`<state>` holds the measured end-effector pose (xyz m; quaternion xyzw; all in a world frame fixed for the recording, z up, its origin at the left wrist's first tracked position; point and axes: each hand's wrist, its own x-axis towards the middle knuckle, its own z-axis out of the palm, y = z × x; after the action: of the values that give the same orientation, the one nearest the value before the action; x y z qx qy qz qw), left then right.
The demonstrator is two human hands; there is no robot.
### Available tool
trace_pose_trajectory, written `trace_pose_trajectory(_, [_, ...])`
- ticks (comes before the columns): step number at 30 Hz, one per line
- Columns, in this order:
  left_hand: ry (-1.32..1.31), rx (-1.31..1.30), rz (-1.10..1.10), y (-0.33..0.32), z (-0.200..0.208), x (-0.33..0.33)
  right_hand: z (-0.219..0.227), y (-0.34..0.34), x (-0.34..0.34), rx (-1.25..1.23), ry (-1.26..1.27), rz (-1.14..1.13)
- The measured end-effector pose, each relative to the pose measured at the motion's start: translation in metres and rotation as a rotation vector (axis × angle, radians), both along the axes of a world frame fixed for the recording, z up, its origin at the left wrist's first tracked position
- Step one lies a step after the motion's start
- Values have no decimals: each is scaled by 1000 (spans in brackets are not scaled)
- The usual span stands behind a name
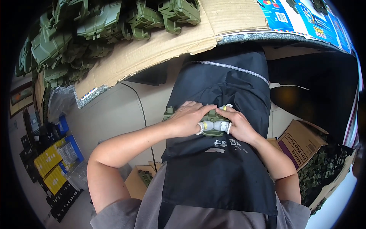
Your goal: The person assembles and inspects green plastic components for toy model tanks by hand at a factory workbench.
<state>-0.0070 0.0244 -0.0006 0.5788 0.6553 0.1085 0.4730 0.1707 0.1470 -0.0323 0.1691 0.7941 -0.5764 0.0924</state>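
On my lap, over a black apron (225, 171), lies an olive-green moulded plastic part (212, 133), held between both hands. My left hand (185, 120) is closed round its left side, fingers lying across the top. From the other side my right hand (240, 126) grips it, its index finger near the left one at the top middle. White wrappings with a bit of yellow cover both thumbs, which press side by side on the part. Much of the part is hidden under the hands; one end of it sticks out left of my left hand.
A cardboard-covered table (152, 63) carries a heap of similar green parts (101, 23) at the far left. At the right stands an open carton (303, 143) beside small green pieces (322, 175). A smaller box (138, 182) and a dark cable (143, 108) are at my left.
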Motion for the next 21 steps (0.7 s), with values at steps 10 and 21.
trace_pose_trajectory(10, [71,96,132,-11,0,6,22,-1,-7,306,88,127])
trace_pose_trajectory(21, [5,82,97,-12,0,-6,7,5,-11,-72,1,-19])
